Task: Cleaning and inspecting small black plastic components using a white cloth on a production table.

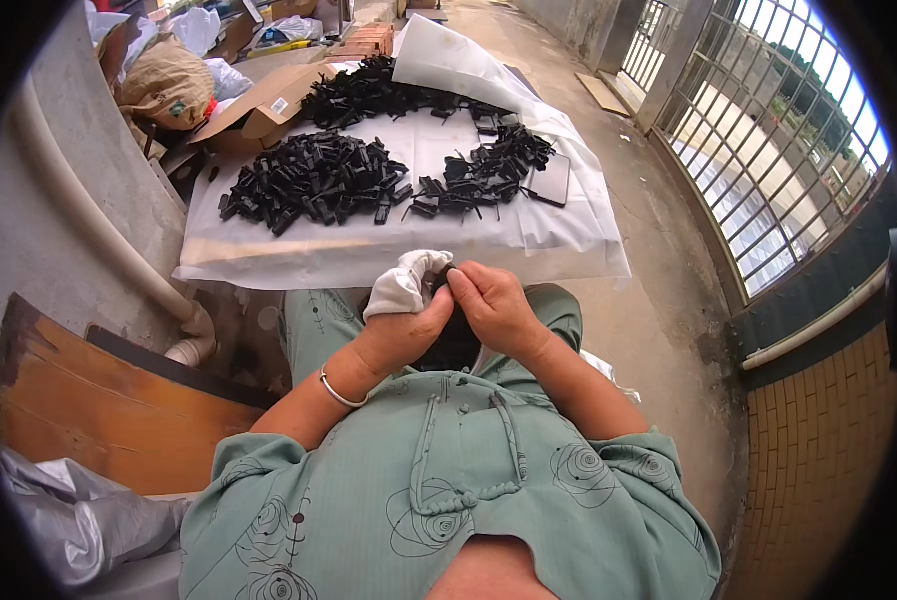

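Note:
Close to my lap, just off the near edge of the table, my left hand (406, 300) and my right hand (497, 305) meet. White cloth, like a glove cut short at the palm, covers the left fingers. Between both hands' fingertips sits a small black part (443, 277), mostly hidden by the fingers. The right hand is bare, its thumb and forefinger pinched on the part. Ahead, a dense pile of black plastic parts (314, 180) lies on the left of the white-sheeted table (409, 240). A looser cluster of black parts with thin stems (489, 172) lies to the right.
A further heap of black parts (369, 90) lies at the back, beside an open cardboard box (254, 112). A flat grey rectangular object (551, 182) rests at the table's right. Bags (174, 85) stand far left; a barred window (769, 130) is on the right.

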Available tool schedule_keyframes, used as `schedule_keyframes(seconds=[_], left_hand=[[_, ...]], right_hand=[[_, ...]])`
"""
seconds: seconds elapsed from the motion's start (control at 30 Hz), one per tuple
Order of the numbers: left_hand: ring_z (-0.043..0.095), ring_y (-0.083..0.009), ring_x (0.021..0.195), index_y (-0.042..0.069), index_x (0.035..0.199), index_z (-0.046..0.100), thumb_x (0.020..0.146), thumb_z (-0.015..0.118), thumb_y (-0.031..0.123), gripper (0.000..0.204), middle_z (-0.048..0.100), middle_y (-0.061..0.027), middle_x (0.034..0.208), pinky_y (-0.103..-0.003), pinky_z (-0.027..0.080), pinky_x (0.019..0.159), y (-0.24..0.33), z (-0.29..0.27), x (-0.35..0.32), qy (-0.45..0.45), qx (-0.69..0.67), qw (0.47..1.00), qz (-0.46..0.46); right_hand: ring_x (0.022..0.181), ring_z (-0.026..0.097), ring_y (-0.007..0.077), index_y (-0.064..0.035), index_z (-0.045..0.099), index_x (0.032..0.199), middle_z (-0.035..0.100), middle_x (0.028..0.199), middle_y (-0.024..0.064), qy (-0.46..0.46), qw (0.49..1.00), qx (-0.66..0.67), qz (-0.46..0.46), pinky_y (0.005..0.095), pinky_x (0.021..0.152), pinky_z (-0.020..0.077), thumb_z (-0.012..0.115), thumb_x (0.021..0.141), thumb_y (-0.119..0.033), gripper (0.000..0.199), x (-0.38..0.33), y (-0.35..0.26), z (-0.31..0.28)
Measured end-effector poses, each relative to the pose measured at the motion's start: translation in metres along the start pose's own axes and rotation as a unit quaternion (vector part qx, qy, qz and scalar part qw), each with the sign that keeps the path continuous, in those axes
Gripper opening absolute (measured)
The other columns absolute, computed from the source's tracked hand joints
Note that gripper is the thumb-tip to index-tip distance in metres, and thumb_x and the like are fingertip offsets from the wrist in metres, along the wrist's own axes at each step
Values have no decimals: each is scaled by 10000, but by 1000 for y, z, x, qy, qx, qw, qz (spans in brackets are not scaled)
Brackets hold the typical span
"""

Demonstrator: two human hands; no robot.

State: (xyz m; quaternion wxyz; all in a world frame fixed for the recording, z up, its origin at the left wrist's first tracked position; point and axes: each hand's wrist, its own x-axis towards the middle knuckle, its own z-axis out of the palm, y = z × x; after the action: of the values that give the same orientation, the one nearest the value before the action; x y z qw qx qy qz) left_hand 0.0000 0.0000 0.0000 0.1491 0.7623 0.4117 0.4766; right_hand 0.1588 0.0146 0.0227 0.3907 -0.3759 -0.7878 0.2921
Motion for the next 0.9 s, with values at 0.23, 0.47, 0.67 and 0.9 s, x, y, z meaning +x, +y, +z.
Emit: schedule_keyframes(seconds=[0.23, 0.47, 0.67, 0.9], left_hand=[[416, -48, 547, 53, 1178, 391, 914, 454, 49, 271, 546, -40, 857, -182, 357, 460, 13, -19, 0, -12, -520, 813, -264], [409, -48, 541, 35, 1232, 370, 905, 407, 52, 330, 513, -24, 829, -181, 363, 469, 19, -14, -3, -66, -396, 876, -267], [386, -37, 546, 55, 1153, 407, 868, 400, 28, 286, 468, -9, 808, -178, 342, 465, 24, -11, 0, -146, -466, 825, -285], [365, -27, 523, 56, 1099, 426, 855, 398, 4, 251, 452, -1, 759, -178, 306, 452, 33, -4, 12, -115, -407, 850, -313]], right_hand=[[560, 480, 159, -14, 620, 922, 541, 642, 101, -59, 997, -41, 15, 288, 551, 418, 623, 799, -90, 144, -10, 1, -12], [578, 535, 215, -8, 617, 811, 576, 671, 104, -10, 996, 16, -83, 304, 557, 436, 646, 780, -87, 90, -5, -2, -16], [559, 454, 137, -3, 573, 791, 518, 631, 64, -47, 990, 116, 69, 272, 538, 403, 616, 841, -140, 152, -5, -1, -18], [571, 402, 134, 7, 532, 792, 479, 618, 94, -85, 988, 128, 10, 291, 546, 392, 499, 912, -162, 211, -8, 11, -20]])
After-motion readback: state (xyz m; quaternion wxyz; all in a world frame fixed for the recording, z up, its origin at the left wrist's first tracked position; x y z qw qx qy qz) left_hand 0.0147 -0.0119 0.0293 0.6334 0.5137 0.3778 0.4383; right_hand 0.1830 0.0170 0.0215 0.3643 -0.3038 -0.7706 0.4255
